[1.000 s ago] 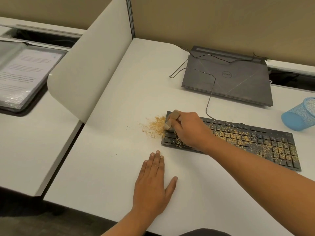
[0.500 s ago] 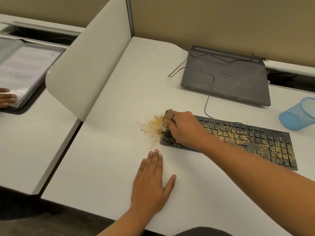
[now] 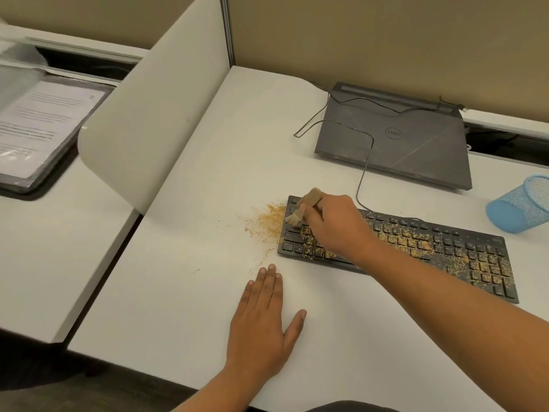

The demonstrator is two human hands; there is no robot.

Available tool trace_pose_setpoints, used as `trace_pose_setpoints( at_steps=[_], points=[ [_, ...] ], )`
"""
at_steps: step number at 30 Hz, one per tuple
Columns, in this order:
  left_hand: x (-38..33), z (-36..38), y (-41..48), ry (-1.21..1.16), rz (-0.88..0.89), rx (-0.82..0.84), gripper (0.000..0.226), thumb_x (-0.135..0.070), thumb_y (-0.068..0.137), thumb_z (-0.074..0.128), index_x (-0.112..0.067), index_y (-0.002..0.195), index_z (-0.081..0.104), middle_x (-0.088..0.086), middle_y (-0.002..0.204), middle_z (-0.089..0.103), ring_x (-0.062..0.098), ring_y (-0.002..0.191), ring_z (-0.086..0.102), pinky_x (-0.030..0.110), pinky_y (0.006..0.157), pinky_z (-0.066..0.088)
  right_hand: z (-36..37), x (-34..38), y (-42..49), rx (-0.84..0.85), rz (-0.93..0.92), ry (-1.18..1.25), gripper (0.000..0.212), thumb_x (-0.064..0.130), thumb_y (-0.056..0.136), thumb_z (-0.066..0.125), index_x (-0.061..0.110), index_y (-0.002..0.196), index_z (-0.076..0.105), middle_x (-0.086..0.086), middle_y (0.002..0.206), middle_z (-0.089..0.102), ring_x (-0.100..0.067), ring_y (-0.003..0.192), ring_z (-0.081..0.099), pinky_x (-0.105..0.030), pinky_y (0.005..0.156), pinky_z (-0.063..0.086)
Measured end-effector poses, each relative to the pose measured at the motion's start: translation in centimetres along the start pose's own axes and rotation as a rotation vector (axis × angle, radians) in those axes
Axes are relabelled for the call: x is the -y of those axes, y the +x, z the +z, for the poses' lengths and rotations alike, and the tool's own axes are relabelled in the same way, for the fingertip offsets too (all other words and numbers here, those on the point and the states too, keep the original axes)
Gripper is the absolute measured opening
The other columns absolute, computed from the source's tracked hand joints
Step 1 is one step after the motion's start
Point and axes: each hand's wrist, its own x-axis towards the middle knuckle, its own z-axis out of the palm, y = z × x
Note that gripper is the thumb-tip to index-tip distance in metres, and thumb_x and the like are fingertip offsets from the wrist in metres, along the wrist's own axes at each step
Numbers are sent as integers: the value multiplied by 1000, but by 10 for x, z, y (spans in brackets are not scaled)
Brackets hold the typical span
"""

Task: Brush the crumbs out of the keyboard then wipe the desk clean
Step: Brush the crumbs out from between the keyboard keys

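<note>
My right hand (image 3: 335, 224) grips the brush (image 3: 303, 211) on the crumb-strewn keyboard (image 3: 445, 251), while my left hand (image 3: 261, 328) lies flat, fingers straight, on the desk (image 3: 184, 233).

Left of the keyboard (image 3: 463, 254), bare desk (image 3: 190, 263) runs clear out to the divider panel (image 3: 148, 120), with only the crumb pile (image 3: 267, 221) just off the keyboard's left end. In front of the keyboard, the left hand (image 3: 261, 328) lies flat, blocking that lane. The right hand (image 3: 332, 224) and brush (image 3: 309, 203) cover the keyboard's left end, and the forearm crosses its front edge. Behind the keyboard, a closed laptop (image 3: 395, 135) and a trailing cable (image 3: 368, 162) bar the way. Beyond the keyboard's right end lies a tipped blue mesh cup (image 3: 523, 203).
</note>
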Motion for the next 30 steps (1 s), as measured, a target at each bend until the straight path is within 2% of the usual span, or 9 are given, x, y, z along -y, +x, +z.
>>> trace_pose_setpoints(
  at_steps=[4, 6, 10, 12, 18, 22, 25, 27, 30],
  points=[
    [-8, 1, 3, 30, 97, 18, 71, -59, 99, 30, -8, 146, 44, 6, 156, 34, 20, 146, 29, 36, 115, 22, -4, 4, 2, -29, -11, 53, 23, 23, 102, 48, 19, 101, 71, 19, 67, 55, 12, 54, 51, -9, 49, 35],
    [-13, 4, 6, 36, 124, 24, 71, -60, 99, 32, -8, 145, 45, 6, 157, 34, 20, 146, 29, 36, 114, 23, -10, 1, 0, -89, -4, 13, 23, 23, 101, 48, 17, 98, 70, 22, 62, 52, 8, 53, 52, -10, 48, 34],
    [-17, 6, 8, 27, 120, 47, 72, -61, 99, 31, -9, 147, 42, 6, 158, 30, 19, 147, 26, 36, 114, 22, -4, 2, -7, 40, -26, 57, 21, 21, 101, 51, 15, 98, 71, 19, 62, 56, 8, 52, 52, -11, 48, 35],
    [-16, 6, 8, 30, 120, 50, 72, -61, 99, 30, -9, 147, 42, 5, 158, 30, 18, 147, 26, 35, 114, 22, -3, 1, -6, 11, -6, 85, 21, 23, 99, 52, 20, 96, 72, 12, 63, 60, 0, 48, 50, -13, 46, 32],
    [-16, 4, 8, 27, 135, 71, 71, -62, 99, 28, -11, 145, 45, 4, 156, 35, 16, 145, 30, 34, 112, 23, 7, 14, -18, 70, -60, -14, 35, 27, 100, 49, 28, 66, 57, 11, 56, 54, -6, 44, 46, -17, 47, 29],
    [-17, 5, 8, 15, 135, 71, 70, -61, 99, 29, -11, 146, 44, 3, 156, 34, 16, 145, 30, 34, 113, 23, 6, 15, -17, -95, -2, 113, 30, 23, 101, 49, 15, 77, 65, 19, 43, 52, 5, 50, 54, -10, 50, 36],
    [-17, 4, 8, 25, 131, 75, 71, -62, 99, 29, -11, 146, 45, 4, 156, 35, 16, 144, 31, 34, 113, 22, 13, 14, -22, -59, 3, 61, 35, 28, 102, 47, 10, 79, 66, 11, 53, 59, -7, 44, 50, -14, 46, 34],
    [-17, 3, 8, 30, 124, 81, 71, -62, 99, 29, -11, 146, 45, 3, 155, 36, 16, 144, 31, 33, 113, 21, 20, 13, -22, -14, -2, 117, 31, 27, 101, 48, 12, 82, 67, 0, 65, 66, -9, 44, 46, -17, 45, 32],
    [-18, 3, 8, 25, 123, 84, 71, -62, 99, 29, -11, 145, 45, 3, 155, 36, 16, 144, 31, 33, 113, 21, 14, 9, -19, -87, 5, 213, 22, 26, 99, 50, 20, 87, 68, 4, 61, 63, -7, 46, 48, -18, 45, 34]
  ],
)
